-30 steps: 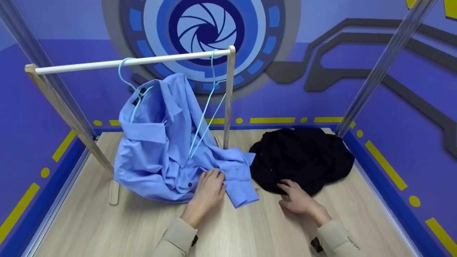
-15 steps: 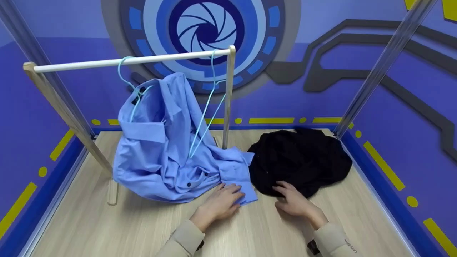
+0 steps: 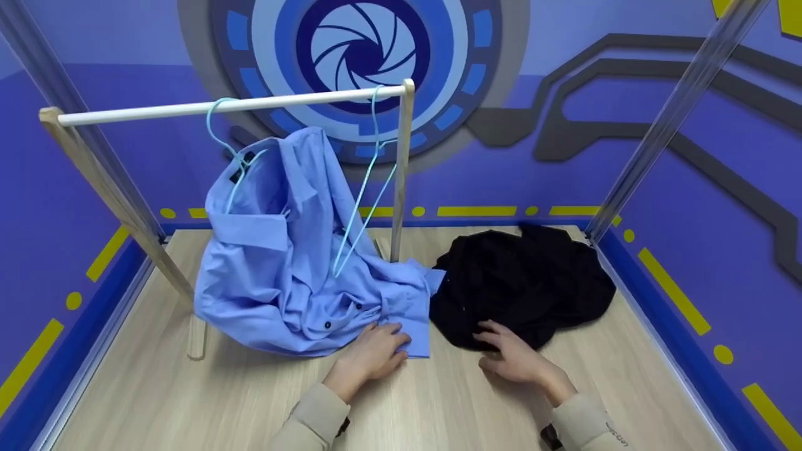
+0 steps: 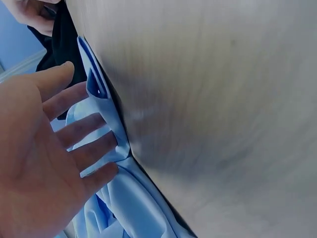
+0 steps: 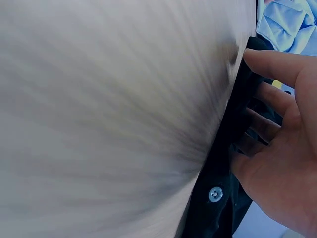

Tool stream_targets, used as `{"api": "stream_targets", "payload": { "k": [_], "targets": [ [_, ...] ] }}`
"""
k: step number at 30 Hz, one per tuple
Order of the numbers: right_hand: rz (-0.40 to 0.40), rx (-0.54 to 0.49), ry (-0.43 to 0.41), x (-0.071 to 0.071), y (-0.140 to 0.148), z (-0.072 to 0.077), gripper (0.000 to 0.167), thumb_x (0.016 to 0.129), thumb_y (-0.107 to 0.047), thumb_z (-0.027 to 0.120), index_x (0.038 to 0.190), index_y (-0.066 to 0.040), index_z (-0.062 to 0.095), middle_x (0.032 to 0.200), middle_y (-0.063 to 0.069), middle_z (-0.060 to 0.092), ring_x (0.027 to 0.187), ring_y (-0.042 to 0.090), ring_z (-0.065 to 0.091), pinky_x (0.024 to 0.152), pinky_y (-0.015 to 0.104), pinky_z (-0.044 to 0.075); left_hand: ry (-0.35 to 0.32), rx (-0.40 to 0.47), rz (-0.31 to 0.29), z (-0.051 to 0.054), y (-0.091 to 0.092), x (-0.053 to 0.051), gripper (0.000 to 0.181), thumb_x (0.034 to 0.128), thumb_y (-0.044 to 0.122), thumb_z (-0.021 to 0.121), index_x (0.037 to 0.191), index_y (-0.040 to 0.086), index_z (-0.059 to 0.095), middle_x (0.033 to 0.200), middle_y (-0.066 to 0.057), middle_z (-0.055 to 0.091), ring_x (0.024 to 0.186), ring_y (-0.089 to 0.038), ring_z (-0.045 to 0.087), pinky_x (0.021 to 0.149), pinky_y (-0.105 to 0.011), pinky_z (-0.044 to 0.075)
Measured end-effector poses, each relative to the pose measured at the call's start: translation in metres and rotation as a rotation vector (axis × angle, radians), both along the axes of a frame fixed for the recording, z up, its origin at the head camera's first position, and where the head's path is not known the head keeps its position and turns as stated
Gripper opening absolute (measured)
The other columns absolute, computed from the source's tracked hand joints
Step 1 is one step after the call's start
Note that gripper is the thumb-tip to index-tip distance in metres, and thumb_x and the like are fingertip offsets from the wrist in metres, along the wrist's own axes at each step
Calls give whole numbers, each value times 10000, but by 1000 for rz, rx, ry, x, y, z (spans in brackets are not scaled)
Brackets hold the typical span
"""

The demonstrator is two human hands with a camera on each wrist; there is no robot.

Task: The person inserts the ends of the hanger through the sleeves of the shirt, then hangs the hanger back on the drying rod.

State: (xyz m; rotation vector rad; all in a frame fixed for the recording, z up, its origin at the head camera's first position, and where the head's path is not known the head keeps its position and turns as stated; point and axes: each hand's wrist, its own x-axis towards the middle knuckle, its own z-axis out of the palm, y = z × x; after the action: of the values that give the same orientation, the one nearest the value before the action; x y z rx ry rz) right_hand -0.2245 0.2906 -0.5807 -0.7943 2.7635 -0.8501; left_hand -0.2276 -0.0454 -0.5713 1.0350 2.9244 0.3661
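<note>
A light blue button shirt [image 3: 257, 269] hangs by its collar from a pale blue hanger [image 3: 213, 128], its lower part and one cuff [image 3: 415, 332] lying on the table. My left hand [image 3: 369, 356] rests on the shirt beside that cuff; in the left wrist view its fingers [image 4: 86, 129] are extended and spread against the cloth. A crumpled black garment [image 3: 526, 282] lies to the right, and a button [image 5: 215, 194] shows on its edge. My right hand [image 3: 517, 357] touches its near edge with loosely bent fingers; some fingertips are hard to make out against the dark cloth.
A small rack with a white rail [image 3: 156, 111] and wooden legs [image 3: 119, 200] stands at the left. A second pale blue hanger [image 3: 366, 207] hangs near its right leg, before the shirt. Blue-purple walls [image 3: 689, 250] enclose the wooden table [image 3: 451, 401].
My left hand went right from the shirt's front onto the cuff, then slid slightly back left. The cuff has shifted left and straightened. My right hand drifted slightly left on the black garment.
</note>
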Motion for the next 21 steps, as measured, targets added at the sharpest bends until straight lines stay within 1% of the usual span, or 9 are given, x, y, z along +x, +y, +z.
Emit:
{"api": "stream_targets", "payload": {
  "k": [5,9,14,18,21],
  "targets": [
    [32,-10,-15,0,-4,-3,458,955,-144,708,1359,48,608,1525,268,420,1443,495,305,1111,654,297,66,22,9,0,-6,-3,195,992,229,663,1111,83,711,1124,-98,659,1065,-281,641,954,-466,486],
    [61,-22,-22,2,-7,-4,440,950,-147,713,1338,43,626,1524,263,424,1442,495,308,1101,660,307,72,25,17,2,-8,-3,168,984,219,677,1046,65,703,1028,-95,651,954,-287,653,871,-441,518],
    [76,-31,-18,5,-10,-3,417,945,-149,717,1312,36,645,1519,260,436,1442,491,316,1089,656,329,76,48,32,4,-8,-2,145,983,204,681,1004,61,698,983,-87,635,920,-285,647,832,-421,525],
    [95,-39,4,7,-13,-2,411,937,-145,723,1299,36,653,1503,267,454,1424,509,333,1068,662,350,98,84,52,5,-5,-1,132,986,192,680,984,62,702,968,-71,614,923,-281,630,840,-414,517],
    [112,-40,14,9,-15,-1,406,936,-149,729,1290,37,657,1496,265,462,1415,515,345,1062,662,355,98,110,57,7,-3,-1,145,992,186,670,999,49,719,990,-71,617,944,-283,621,861,-415,511]
  ]
}}
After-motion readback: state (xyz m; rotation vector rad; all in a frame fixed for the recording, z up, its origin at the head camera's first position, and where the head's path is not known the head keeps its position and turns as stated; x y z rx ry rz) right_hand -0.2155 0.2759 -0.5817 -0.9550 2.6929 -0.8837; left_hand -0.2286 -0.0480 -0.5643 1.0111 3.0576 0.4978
